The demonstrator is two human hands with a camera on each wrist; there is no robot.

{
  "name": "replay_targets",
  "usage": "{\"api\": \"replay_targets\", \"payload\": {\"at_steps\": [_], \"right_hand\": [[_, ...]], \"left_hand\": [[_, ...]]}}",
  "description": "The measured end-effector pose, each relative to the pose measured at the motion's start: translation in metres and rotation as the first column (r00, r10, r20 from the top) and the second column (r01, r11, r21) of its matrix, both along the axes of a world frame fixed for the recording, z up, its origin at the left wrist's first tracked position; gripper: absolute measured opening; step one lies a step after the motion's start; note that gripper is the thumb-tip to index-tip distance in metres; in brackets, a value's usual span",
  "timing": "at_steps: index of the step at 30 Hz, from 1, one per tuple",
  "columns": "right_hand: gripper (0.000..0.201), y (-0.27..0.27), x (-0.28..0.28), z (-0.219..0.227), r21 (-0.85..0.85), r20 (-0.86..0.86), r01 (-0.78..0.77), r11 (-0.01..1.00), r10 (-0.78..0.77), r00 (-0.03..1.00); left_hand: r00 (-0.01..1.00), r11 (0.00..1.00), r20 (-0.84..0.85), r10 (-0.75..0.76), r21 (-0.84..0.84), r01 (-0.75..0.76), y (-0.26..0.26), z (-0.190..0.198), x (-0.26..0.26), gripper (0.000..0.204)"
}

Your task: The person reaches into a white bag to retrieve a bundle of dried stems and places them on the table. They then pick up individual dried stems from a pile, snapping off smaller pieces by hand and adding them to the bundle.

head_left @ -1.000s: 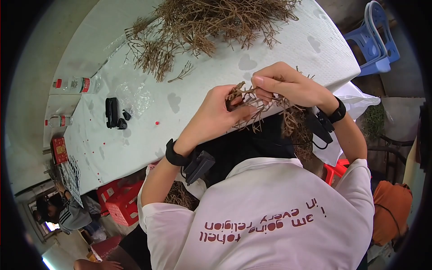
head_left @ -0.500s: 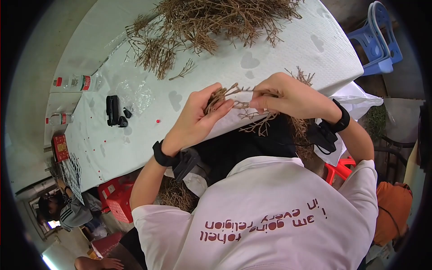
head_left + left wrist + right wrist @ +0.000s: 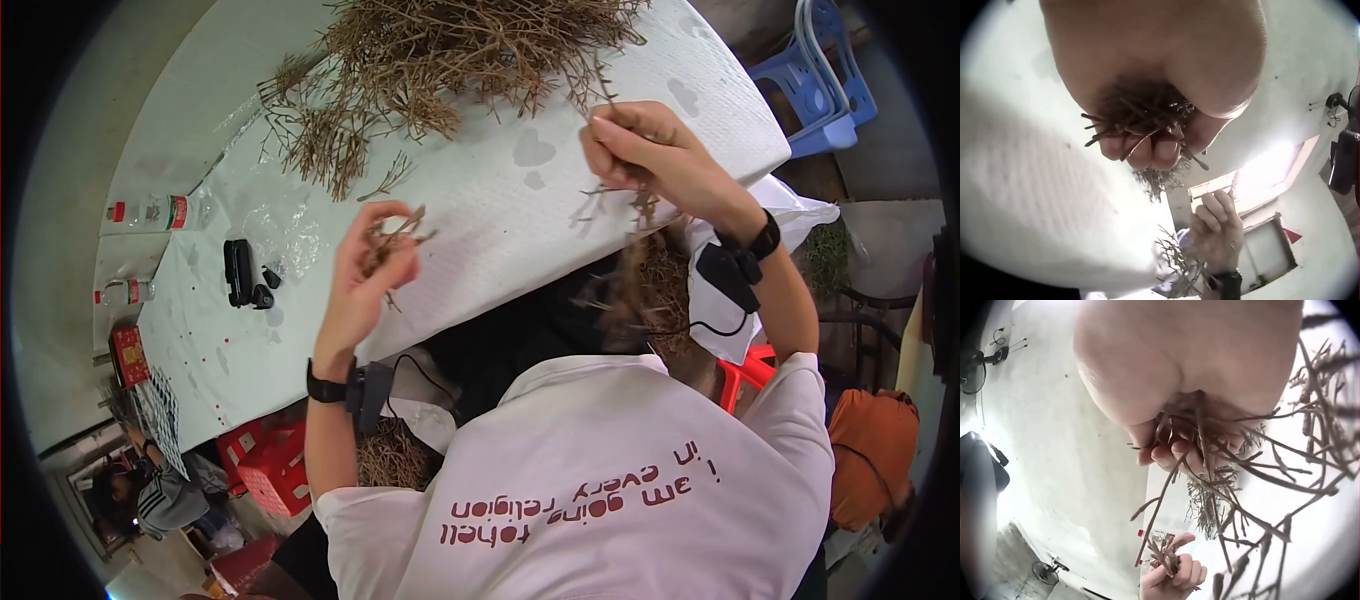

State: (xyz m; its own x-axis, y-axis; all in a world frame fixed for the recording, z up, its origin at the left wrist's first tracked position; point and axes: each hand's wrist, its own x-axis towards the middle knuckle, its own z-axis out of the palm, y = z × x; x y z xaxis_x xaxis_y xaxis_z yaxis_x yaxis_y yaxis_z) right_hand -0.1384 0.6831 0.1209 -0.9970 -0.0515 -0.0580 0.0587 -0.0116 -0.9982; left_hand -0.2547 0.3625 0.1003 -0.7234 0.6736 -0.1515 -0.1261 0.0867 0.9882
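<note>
In the head view the left hand (image 3: 368, 270) holds a small bunch of short brown twig pieces (image 3: 380, 245) over the white table. The left wrist view shows its fingers (image 3: 1166, 150) curled round these pieces, their ends poking out. Farther right, the right hand (image 3: 665, 160) grips a branching dry twig (image 3: 1260, 469) whose side branches spread past the palm in the right wrist view. The hands are well apart. A large heap of dry brown twigs (image 3: 450, 60) lies on the table beyond them, with a small loose sprig (image 3: 388, 178) near its edge.
On the table (image 3: 480, 240) at the left are a black case (image 3: 238, 272), small black pieces, clear plastic and two bottles (image 3: 150, 212). Blue stools (image 3: 825, 90) stand at the right, a white bag (image 3: 720, 300) hangs beside the table, and red stools (image 3: 275, 468) are below left. Another person sits lower left.
The hands have separated: the left hand moved left with its twig pieces, and the right hand moved up and right with its twig. Earlier both were close together on the twigs.
</note>
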Motion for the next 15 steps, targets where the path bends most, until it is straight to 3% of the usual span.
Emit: {"api": "replay_targets", "payload": {"at_steps": [1, 3, 5, 6, 9, 10, 13, 15], "right_hand": [[0.037, -0.003, -0.004, -0.003, -0.052, -0.021, -0.036, 0.998, 0.035, 0.999], [0.037, -0.006, -0.010, -0.005, -0.100, -0.042, -0.077, 0.992, 0.074, 0.996], [0.037, -0.009, -0.013, -0.008, -0.310, -0.092, -0.176, 0.934, 0.155, 0.984], [0.036, -0.011, -0.013, -0.009, -0.410, -0.122, -0.222, 0.885, 0.188, 0.975], [0.036, -0.013, -0.013, -0.013, -0.488, -0.121, -0.234, 0.841, 0.200, 0.972], [0.036, -0.014, -0.013, -0.014, -0.524, -0.126, -0.240, 0.817, 0.205, 0.971], [0.034, -0.019, -0.016, -0.025, -0.538, -0.152, -0.250, 0.805, 0.199, 0.968], [0.035, -0.020, -0.016, -0.027, -0.547, -0.164, -0.258, 0.796, 0.201, 0.966]], "left_hand": [[0.993, 0.994, 0.030, -0.112, 0.014, 0.111, 0.012, 0.005, 0.007, 0.007], [0.987, 0.994, 0.121, -0.110, 0.032, 0.107, 0.028, -0.002, 0.012, 0.007], [0.947, 0.993, 0.300, -0.113, 0.050, 0.102, 0.041, -0.009, 0.015, 0.010], [0.945, 0.994, 0.306, -0.111, 0.049, 0.101, 0.047, -0.011, 0.017, 0.010], [0.999, 0.999, 0.041, 0.000, -0.034, 0.001, 0.067, -0.005, 0.021, 0.015], [0.999, 0.999, 0.040, -0.001, -0.035, 0.003, 0.073, -0.002, 0.024, 0.015], [0.953, 0.985, -0.256, -0.165, -0.001, 0.171, 0.089, 0.006, 0.033, 0.021], [0.945, 0.987, -0.284, -0.160, -0.014, 0.162, 0.096, 0.002, 0.037, 0.021]]}}
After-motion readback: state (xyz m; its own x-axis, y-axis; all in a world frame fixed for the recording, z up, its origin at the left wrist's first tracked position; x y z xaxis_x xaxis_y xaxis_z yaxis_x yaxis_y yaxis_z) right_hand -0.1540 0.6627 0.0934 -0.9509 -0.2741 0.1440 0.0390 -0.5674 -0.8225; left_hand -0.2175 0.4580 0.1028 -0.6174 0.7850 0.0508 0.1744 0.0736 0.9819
